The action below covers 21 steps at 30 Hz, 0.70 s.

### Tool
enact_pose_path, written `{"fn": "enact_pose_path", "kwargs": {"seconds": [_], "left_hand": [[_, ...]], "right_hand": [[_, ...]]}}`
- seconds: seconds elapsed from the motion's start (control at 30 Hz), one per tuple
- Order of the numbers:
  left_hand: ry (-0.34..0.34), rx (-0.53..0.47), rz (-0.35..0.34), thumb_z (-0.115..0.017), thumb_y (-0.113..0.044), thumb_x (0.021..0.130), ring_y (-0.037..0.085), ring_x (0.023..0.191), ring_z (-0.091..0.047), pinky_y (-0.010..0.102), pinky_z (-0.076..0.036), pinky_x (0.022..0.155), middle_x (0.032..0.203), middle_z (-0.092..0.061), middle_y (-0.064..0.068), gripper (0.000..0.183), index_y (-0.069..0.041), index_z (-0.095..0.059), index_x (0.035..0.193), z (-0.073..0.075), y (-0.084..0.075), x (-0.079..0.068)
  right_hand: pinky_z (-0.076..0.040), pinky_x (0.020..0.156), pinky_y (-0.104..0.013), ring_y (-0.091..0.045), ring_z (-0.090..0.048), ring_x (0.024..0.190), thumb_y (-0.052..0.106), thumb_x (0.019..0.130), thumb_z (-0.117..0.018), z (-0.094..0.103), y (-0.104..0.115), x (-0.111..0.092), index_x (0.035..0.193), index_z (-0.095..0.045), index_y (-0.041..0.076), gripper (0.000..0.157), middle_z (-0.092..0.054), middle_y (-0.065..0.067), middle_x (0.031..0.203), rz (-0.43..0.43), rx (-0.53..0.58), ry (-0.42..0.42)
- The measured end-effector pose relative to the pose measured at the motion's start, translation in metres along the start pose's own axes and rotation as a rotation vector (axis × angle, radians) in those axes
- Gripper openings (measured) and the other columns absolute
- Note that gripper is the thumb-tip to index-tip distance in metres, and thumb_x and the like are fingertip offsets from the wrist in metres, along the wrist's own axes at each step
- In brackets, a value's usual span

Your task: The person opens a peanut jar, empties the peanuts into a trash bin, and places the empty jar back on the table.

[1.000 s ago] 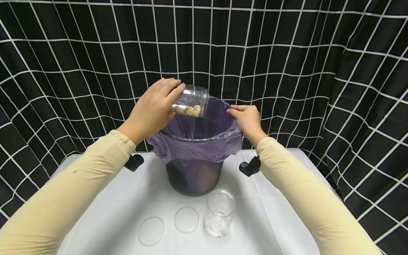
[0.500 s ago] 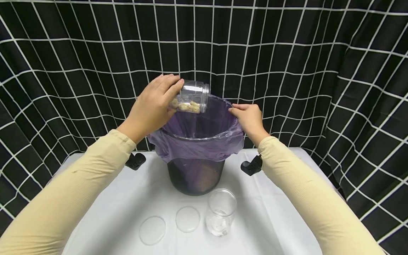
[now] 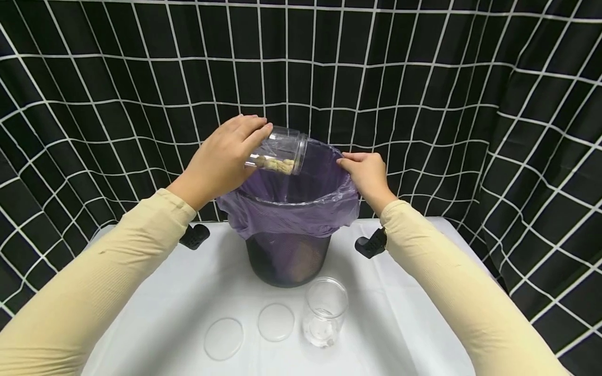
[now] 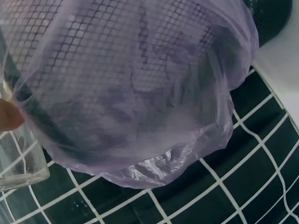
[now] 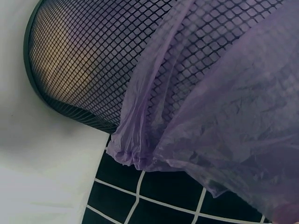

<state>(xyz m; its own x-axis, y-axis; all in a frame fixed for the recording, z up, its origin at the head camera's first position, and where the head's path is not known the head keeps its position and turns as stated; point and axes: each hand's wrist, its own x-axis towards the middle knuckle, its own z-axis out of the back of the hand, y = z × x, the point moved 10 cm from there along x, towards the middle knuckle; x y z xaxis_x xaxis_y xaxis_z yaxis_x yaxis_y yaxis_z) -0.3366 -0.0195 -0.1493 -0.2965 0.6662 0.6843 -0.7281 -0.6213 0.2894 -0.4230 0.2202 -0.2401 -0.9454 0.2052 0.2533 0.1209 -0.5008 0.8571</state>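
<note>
My left hand (image 3: 226, 156) grips a clear jar (image 3: 284, 140) from above, on its side over the bin, its open mouth pointing right and slightly down. Several unshelled peanuts (image 3: 279, 165) lie along the jar's lower wall near the mouth. A purple bin liner (image 3: 301, 219) lines the dark mesh bin (image 3: 287, 261) and hangs over its rim. At the right side of that rim, my right hand (image 3: 367, 175) pinches the liner between thumb and fingers. In the left wrist view, a fingertip (image 4: 10, 116) shows beside the jar (image 4: 28, 163) at the left edge.
Another clear jar (image 3: 324, 318) stands without a lid on the white table (image 3: 385, 334), in front of the bin. Two round clear lids (image 3: 223, 339) lie flat left of it. A black curtain (image 3: 423, 120) with a white grid hangs behind and around the table.
The jar in my left hand has risen a little and come back down, and the peanuts inside have shifted. My right hand has kept its pinch on the liner.
</note>
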Motion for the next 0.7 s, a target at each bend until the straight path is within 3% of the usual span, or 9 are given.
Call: {"fn": "enact_pose_path", "kwargs": {"seconds": [0.2, 0.4, 0.57, 0.7], "left_hand": [[-0.067, 0.023, 0.003, -0.077, 0.003, 0.075, 0.04, 0.126, -0.055, 0.042, -0.038, 0.12, 0.132, -0.059, 0.025, 0.06, 0.006, -0.056, 0.131, 0.0036, 0.0003, -0.0018], [-0.017, 0.011, 0.01, -0.081, 0.003, 0.072, 0.038, 0.129, -0.054, 0.043, -0.038, 0.12, 0.134, -0.058, 0.024, 0.066, 0.004, -0.056, 0.133, -0.0042, -0.0028, -0.0058], [-0.038, 0.015, 0.016, -0.077, 0.005, 0.074, 0.039, 0.129, -0.054, 0.043, -0.037, 0.12, 0.134, -0.058, 0.024, 0.062, 0.005, -0.056, 0.132, -0.0009, -0.0029, -0.0028], [0.008, 0.015, -0.002, -0.079, 0.004, 0.073, 0.039, 0.13, -0.053, 0.044, -0.037, 0.12, 0.135, -0.058, 0.024, 0.064, 0.005, -0.055, 0.133, -0.0051, -0.0069, -0.0022]], "right_hand": [[-0.054, 0.101, -0.038, -0.028, -0.066, 0.116, 0.018, 0.093, -0.065, 0.0011, -0.0002, 0.0015, 0.124, -0.068, 0.0, 0.036, -0.067, -0.019, 0.125, 0.008, -0.01, 0.002], [-0.054, 0.102, -0.039, -0.028, -0.066, 0.117, 0.018, 0.093, -0.065, 0.0021, -0.0015, 0.0002, 0.124, -0.068, 0.0, 0.036, -0.067, -0.019, 0.126, 0.003, -0.017, 0.004], [-0.054, 0.102, -0.039, -0.028, -0.066, 0.117, 0.018, 0.093, -0.065, 0.0033, -0.0001, -0.0004, 0.124, -0.068, 0.0, 0.036, -0.067, -0.019, 0.126, 0.009, -0.021, 0.001], [-0.054, 0.101, -0.038, -0.028, -0.066, 0.116, 0.018, 0.093, -0.065, 0.0035, 0.0004, -0.001, 0.124, -0.068, 0.0, 0.035, -0.067, -0.018, 0.125, 0.006, -0.024, -0.003]]}}
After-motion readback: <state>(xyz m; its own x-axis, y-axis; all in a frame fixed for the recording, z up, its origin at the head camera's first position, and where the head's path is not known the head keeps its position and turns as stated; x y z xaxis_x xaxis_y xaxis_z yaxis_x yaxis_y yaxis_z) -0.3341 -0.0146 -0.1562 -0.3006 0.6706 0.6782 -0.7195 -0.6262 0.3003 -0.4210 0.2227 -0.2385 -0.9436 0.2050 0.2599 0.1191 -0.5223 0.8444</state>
